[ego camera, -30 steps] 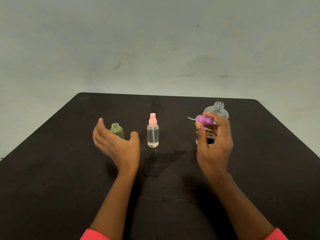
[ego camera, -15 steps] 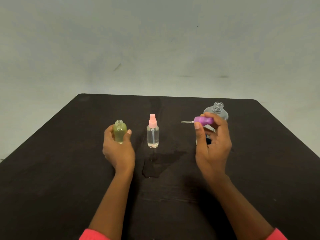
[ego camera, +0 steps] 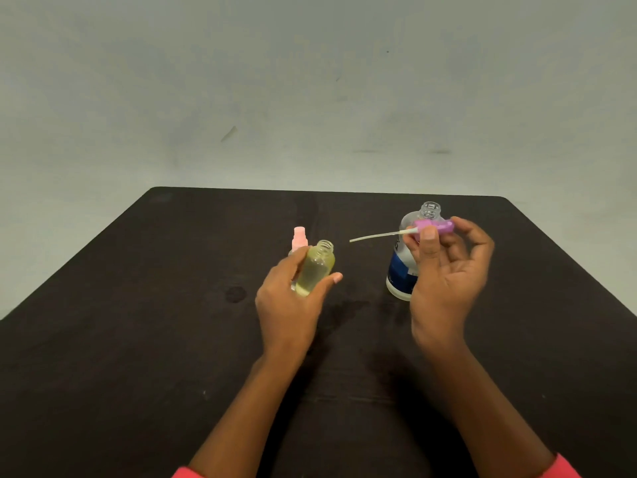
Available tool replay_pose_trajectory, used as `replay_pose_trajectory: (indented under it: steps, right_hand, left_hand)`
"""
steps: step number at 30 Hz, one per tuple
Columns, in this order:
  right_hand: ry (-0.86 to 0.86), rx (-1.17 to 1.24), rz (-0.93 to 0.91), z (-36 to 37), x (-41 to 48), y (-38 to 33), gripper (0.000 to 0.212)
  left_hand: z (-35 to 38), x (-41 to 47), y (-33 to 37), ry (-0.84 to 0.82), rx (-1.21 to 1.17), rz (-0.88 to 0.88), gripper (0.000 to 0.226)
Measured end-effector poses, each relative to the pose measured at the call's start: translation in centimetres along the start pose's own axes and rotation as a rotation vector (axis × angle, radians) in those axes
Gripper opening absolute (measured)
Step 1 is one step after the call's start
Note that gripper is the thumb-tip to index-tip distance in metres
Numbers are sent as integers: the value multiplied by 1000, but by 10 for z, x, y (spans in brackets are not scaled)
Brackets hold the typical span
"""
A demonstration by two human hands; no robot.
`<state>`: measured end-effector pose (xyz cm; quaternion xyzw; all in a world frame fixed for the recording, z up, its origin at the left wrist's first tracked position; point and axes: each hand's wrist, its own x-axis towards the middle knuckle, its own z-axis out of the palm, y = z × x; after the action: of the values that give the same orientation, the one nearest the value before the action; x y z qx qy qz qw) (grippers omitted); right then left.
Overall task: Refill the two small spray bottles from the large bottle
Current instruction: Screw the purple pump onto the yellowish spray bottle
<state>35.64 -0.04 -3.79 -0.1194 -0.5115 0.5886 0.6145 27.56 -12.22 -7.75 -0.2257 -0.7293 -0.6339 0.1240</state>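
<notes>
Green bottle [ego camera: 315, 267] | uncapped, tilted mouth-right, gripped in left hand [ego camera: 293, 305] | right hand [ego camera: 448, 270] pinches purple sprayer [ego camera: 433, 226], tube pointing left toward mouth

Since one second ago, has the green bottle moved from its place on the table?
Yes. The left hand has lifted the green bottle and carried it right, so it now overlaps the pink-capped bottle, which stands where it stood.

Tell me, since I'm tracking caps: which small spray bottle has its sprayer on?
The clear small bottle with the pink sprayer, standing behind the left hand; the open yellow-green bottle has none.
</notes>
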Motion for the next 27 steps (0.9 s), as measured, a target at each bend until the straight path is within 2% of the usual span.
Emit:
replay_pose_trajectory:
  steps: [10, 20, 27]
  right_hand:
    - [-108, 28, 4, 3, -4, -1, 27]
    - [-496, -176, 10, 4, -22, 11, 33]
    - [-527, -162, 41, 4, -24, 11, 34]
  left_hand:
    - [2, -4, -4, -97, 78, 120, 49]
    - [4, -6, -6, -163, 75, 200, 50]
    - [3, -6, -6, -153, 46, 217, 51]
